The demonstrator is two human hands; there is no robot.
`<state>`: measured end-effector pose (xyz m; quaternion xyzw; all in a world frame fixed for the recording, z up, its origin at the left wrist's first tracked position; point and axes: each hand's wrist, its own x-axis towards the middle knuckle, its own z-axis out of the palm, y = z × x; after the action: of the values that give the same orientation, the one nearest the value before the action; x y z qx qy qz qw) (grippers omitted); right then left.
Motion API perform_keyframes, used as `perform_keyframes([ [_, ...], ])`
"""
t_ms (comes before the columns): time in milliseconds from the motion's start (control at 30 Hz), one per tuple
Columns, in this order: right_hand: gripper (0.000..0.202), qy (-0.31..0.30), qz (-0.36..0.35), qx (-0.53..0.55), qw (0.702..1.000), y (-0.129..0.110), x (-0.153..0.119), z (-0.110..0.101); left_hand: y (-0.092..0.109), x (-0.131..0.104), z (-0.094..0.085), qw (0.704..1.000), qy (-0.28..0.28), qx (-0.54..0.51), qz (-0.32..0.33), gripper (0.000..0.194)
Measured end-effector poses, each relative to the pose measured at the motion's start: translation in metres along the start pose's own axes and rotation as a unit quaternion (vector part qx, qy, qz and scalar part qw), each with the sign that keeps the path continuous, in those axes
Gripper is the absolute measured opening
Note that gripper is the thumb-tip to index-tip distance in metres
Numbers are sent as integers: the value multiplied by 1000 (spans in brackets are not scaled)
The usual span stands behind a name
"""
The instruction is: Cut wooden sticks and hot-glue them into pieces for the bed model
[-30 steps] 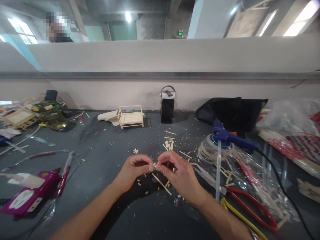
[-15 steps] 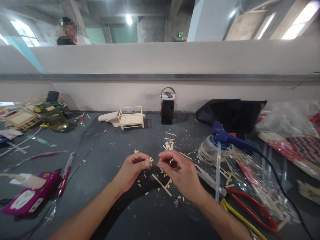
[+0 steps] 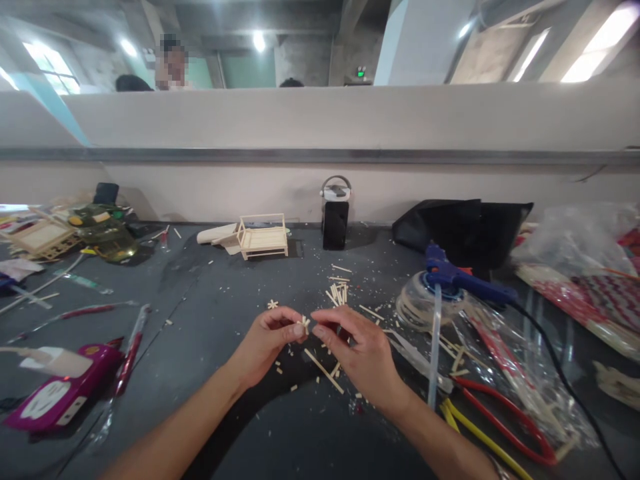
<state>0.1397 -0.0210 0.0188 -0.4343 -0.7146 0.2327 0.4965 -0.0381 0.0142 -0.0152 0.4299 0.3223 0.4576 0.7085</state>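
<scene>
My left hand (image 3: 273, 338) is closed in a pinch on a small star-shaped piece of pale wooden stick bits (image 3: 305, 324). My right hand (image 3: 357, 343) is just to the right of that piece, thumb and forefinger curved with a small gap between their tips; I see nothing held there. A similar wooden star (image 3: 273, 304) lies on the dark table beyond my left hand. Behind my right hand is a loose pile of short sticks (image 3: 339, 293). A longer stick (image 3: 323, 370) and several cut bits lie below the hands.
A small wooden bed-like model (image 3: 263, 239) and a black phone (image 3: 335, 225) stand at the back. To the right are a blue glue gun (image 3: 465, 280), red-handled pliers (image 3: 515, 417) and plastic packaging. A purple power strip (image 3: 65, 387) lies left. People are beyond the partition (image 3: 310, 120).
My right hand has come slightly left, its fingertips closer to the wooden star. The star has turned a little and shifted slightly right in my left fingers.
</scene>
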Motion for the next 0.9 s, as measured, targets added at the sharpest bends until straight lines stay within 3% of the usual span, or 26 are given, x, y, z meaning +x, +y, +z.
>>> perform_keyframes([
  [367, 12, 4, -17, -2, 1000, 1, 1, 2, 4, -3, 4, 999, 1, 36, -6, 14],
  [900, 10, -29, 33, -39, 998, -3, 1, 2, 3, -3, 3, 999, 7, 49, -3, 13],
])
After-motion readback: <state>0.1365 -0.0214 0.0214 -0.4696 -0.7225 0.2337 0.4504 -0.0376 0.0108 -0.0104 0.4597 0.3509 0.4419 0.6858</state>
